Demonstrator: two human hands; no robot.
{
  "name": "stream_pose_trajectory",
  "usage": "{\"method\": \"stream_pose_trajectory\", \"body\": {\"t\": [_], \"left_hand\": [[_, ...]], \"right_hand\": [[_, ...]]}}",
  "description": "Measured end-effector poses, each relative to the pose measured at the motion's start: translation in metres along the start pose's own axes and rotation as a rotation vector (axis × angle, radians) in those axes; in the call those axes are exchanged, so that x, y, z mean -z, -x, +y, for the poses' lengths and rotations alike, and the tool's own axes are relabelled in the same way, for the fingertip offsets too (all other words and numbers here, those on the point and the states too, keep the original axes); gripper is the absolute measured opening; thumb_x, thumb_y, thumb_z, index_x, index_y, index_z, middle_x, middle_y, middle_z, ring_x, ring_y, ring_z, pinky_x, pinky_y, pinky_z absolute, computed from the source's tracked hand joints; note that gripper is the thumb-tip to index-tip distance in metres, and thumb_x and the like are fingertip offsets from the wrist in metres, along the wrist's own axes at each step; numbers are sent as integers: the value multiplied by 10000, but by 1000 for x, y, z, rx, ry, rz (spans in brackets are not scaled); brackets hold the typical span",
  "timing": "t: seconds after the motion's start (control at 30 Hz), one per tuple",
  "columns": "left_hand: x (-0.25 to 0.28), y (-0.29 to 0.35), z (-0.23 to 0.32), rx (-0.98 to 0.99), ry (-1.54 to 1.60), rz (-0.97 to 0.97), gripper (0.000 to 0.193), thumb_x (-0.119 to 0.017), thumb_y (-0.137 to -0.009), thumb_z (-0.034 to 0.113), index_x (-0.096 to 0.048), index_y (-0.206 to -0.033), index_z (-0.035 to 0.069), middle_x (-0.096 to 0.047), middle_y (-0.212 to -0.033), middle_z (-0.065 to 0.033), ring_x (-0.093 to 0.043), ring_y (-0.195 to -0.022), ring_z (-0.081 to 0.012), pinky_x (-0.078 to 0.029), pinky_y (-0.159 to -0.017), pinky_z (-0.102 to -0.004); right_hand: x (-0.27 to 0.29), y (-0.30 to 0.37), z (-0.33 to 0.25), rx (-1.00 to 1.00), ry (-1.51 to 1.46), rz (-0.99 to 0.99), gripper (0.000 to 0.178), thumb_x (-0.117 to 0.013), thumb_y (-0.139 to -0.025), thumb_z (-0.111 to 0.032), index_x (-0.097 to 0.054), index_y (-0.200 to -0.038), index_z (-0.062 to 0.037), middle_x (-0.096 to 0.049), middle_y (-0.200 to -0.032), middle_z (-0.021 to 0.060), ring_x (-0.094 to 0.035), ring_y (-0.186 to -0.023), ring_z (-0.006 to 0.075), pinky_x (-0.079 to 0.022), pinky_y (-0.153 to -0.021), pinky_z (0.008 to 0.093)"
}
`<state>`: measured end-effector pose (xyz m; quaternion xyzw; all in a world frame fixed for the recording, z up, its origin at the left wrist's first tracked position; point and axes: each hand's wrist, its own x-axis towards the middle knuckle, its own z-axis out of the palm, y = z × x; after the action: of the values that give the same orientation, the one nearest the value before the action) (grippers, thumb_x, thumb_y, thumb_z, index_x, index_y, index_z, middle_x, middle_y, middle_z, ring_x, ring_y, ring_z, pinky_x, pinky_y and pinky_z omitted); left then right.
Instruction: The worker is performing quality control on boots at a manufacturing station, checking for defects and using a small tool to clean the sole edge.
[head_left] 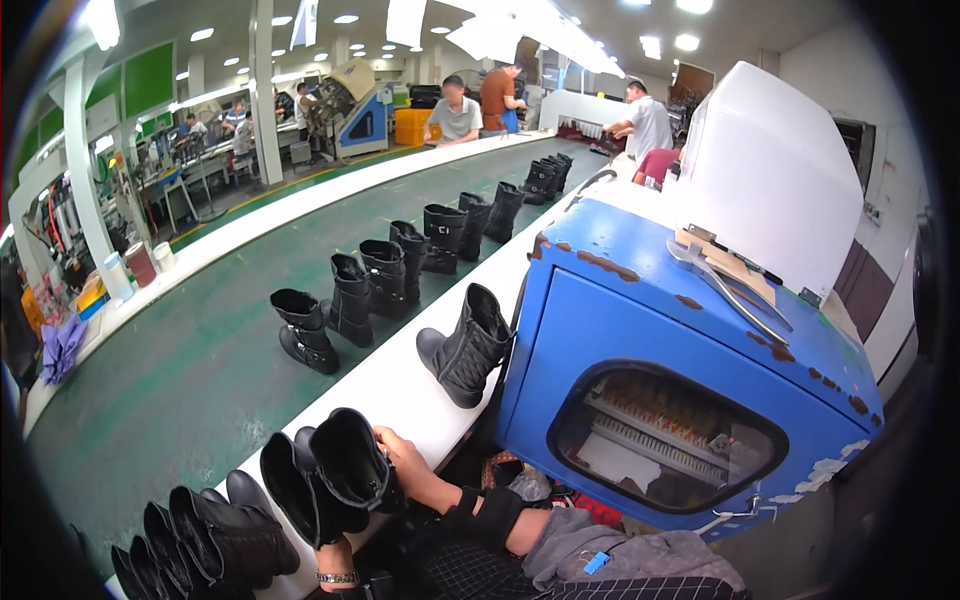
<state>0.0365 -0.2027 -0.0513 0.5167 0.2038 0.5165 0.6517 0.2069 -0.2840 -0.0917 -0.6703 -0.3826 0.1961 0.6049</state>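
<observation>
Two black boots stand side by side in front of me at the white ledge, their open tops facing up. My right hand (408, 468) is closed on the shaft of the right-hand boot (350, 455), at its rim. Below the left-hand boot (290, 485), my left hand (336, 552) is pressed against the boots, a metal-banded watch on its wrist. The boots hide most of its fingers. Another black boot (466, 345) with a quilted shaft stands upright farther along the ledge, beside the blue machine. Several more black boots (225, 530) are lined up at the lower left.
A green conveyor belt (200, 350) runs off to the far right, carrying a row of buckled boots (385, 275). The blue machine (640, 340) stands close on my right, pliers (730, 290) lying on top. Co-workers stand at the belt's far end. Cups (140, 262) stand on the far ledge.
</observation>
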Motion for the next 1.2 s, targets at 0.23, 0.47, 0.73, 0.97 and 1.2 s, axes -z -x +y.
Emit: {"method": "stream_pose_trajectory", "body": {"t": [0.23,0.47,0.73,0.97,1.2], "left_hand": [[-7,23,-8,-239,-119,120,644,-562,-837,313,-342,-1360,6,-407,-1344,-132,-413,-1209,-231,-346,-1005,-376],[-18,12,-16,-337,-384,29,634,-529,-841,183,-310,-1401,-18,-389,-1349,-140,-397,-1209,-240,-297,-1037,-363],[1,20,-19,-85,-58,-115,665,-551,-911,306,-255,-1432,15,-392,-1371,-111,-393,-1250,-213,-300,-1055,-337],[2,13,-21,85,21,-174,700,-629,-867,376,-312,-1397,47,-424,-1338,-84,-409,-1226,-186,-320,-1036,-320],[16,-2,1,81,-6,-194,512,-680,-837,273,-459,-1240,48,-548,-1166,-52,-498,-1094,-170,-359,-984,-321]], "right_hand": [[-10,19,-48,303,-96,29,683,-598,-834,-309,-344,-1366,35,-421,-1331,215,-416,-1224,350,-348,-1002,399],[1,-1,-37,362,-353,-110,703,-565,-859,-145,-196,-1433,27,-368,-1377,155,-366,-1268,250,-276,-1080,357],[-3,13,-33,198,-512,-209,555,-538,-884,-240,-330,-1359,-42,-462,-1230,87,-432,-1134,180,-325,-1011,312],[6,13,-28,34,-577,-258,503,-544,-900,-360,-416,-1281,-58,-498,-1140,49,-445,-1033,133,-362,-941,288],[-10,7,-43,52,-519,-217,460,-539,-908,-340,-444,-1233,-29,-527,-1080,64,-473,-982,142,-398,-891,289]]}}
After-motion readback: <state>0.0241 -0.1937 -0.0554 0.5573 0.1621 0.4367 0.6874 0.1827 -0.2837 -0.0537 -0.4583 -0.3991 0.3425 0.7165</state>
